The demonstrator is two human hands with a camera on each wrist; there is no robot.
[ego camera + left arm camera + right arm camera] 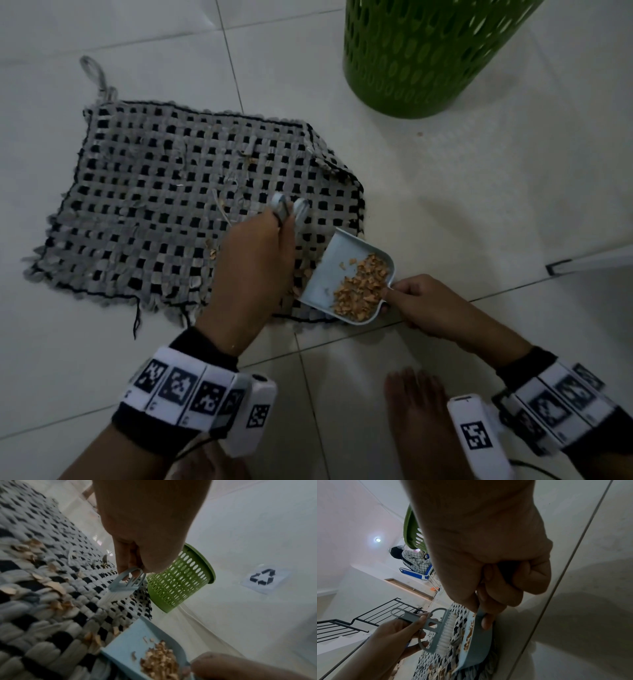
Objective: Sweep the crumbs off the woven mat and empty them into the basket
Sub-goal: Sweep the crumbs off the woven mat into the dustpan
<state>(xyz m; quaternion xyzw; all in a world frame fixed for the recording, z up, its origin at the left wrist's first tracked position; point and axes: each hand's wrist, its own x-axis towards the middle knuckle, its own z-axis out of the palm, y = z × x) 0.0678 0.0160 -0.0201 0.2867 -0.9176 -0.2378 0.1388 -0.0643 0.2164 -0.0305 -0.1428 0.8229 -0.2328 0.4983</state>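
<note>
A grey and black woven mat (164,205) lies on the tiled floor, with tan crumbs (54,586) scattered over its near right part. My left hand (257,260) grips a small pale-blue brush (123,588) with white bristles, held on the mat just left of the dustpan. My right hand (431,305) pinches the handle end of a pale-blue dustpan (329,274), whose open lip rests on the mat's near right corner. A heap of crumbs (363,287) sits at the pan's back. The green perforated basket (428,54) stands upright beyond the mat, to the right.
The floor is pale tile with grout lines. My bare foot (418,411) rests on the floor near the right wrist. A recycling-symbol sticker (262,577) lies on the floor past the basket. A seated person (414,559) and a stair railing (359,619) show far off.
</note>
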